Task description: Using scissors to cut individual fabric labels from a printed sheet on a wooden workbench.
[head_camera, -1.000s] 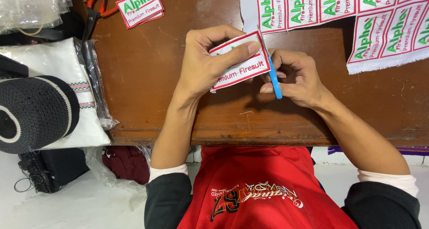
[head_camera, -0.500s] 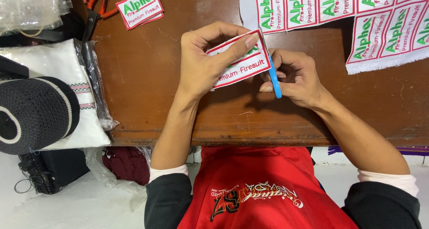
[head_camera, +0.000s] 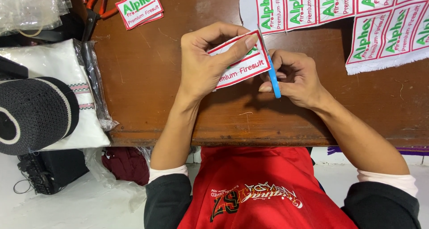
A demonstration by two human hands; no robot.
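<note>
At the centre of the frame, the left hand (head_camera: 203, 63) pinches the embroidered patch (head_camera: 241, 63) tilted, so its edge meets the small blue scissors (head_camera: 273, 79) gripped by the right hand (head_camera: 297, 77) above the desk (head_camera: 147, 95).

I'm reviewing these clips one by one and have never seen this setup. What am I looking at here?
There is no machine: a camera worn on a person's head looks down at their two bare hands over a brown wooden table. The left hand pinches a white embroidered patch with a red border. The right hand grips small blue-handled scissors at the patch's edge. A sheet of uncut patches lies at the top right, a finished patch and orange-handled scissors at the top left. A dark knitted cap rests on folded white cloth at the left.
</note>
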